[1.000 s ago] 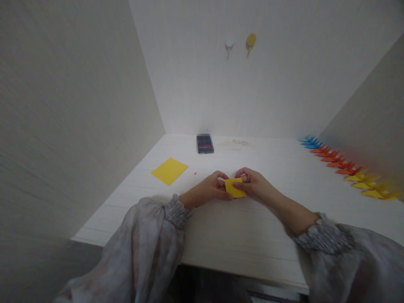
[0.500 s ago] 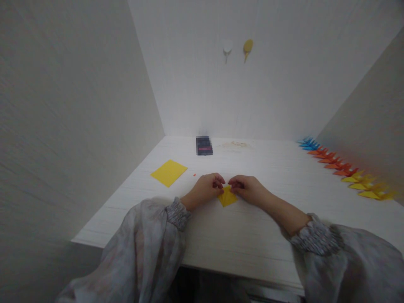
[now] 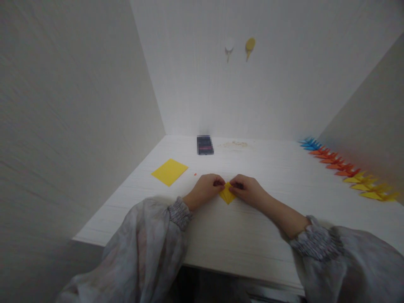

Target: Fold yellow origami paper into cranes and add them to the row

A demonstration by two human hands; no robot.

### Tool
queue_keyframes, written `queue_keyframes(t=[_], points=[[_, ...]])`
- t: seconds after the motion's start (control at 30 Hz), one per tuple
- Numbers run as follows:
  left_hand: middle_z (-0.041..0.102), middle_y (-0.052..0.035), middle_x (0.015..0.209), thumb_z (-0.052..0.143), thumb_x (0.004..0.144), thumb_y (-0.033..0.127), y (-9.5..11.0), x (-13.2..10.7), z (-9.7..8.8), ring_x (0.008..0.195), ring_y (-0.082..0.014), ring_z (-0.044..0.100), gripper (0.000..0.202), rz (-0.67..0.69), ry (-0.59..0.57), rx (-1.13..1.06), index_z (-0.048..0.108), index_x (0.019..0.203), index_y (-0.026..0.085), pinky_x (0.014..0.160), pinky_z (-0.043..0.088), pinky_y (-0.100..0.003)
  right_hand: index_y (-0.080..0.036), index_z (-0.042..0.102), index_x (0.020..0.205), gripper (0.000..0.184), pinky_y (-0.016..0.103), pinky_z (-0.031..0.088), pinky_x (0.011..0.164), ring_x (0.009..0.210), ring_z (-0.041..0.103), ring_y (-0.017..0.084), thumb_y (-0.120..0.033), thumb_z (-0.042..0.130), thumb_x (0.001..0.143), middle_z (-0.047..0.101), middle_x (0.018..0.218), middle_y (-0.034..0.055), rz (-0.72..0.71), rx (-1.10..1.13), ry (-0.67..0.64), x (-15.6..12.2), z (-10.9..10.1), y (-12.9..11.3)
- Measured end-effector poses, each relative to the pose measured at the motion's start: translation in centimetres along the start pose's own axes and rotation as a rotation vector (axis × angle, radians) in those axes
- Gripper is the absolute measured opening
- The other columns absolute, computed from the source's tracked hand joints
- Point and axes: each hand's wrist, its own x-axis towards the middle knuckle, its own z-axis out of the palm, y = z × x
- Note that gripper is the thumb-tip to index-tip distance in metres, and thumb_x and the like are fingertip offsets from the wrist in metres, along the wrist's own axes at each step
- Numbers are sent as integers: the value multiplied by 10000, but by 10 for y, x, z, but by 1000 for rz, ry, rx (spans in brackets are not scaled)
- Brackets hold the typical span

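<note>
A small folded piece of yellow origami paper [image 3: 227, 196] is held low over the white table, one corner pointing toward me. My left hand [image 3: 210, 185] pinches its left edge, fingers closed. From the other side, my right hand [image 3: 246, 188] grips the right edge between thumb and fingers. Crease lines run down to the near corner. The fingertips cover parts of the upper edges. Left of my hands lies a flat square stack or sheet of yellow paper [image 3: 169, 172].
Folded paper cranes in blue [image 3: 311, 144], orange [image 3: 334, 161] and yellow [image 3: 368, 186] stand in a row along the right. A dark blurred object [image 3: 205, 145] lies at the back. Two hooks, one white [image 3: 229, 45] and one yellow [image 3: 250, 44], are on the wall.
The folded paper now looks narrower and more diamond-shaped, its far corner showing between my fingers. Both hands remain on it, fingertips closer in. The whole view has shifted slightly.
</note>
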Motion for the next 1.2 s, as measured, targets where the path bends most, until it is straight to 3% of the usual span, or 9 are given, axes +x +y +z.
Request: queue_keyframes(t=[0.57,0.97,1.2], points=[[647,-32,755,538,674,209,-1,1,-1,676,-138,560,178,35,-9,67,650,800,153,628,441,-249,-172,622,735,98,244,390,542,589,514,132,-165,527,710,588,667,24,-34,-26,-53,1,-7,2],[600,-32,794,452,734,80,4,-6,-7,791,-130,529,194,326,-66,247,626,783,150,759,430,-257,-146,582,790,150,245,421,631,695,513,133,-104,439,776,548,783,49,-408,-105,-146,-3,-13,11],[567,-45,872,420,805,132,3,-10,-9,847,-137,511,215,418,-115,322,622,872,160,764,425,-251,-154,627,853,220,266,443,663,748,531,149,-89,434,770,534,877,81,-528,-160,-206,-3,-13,19]])
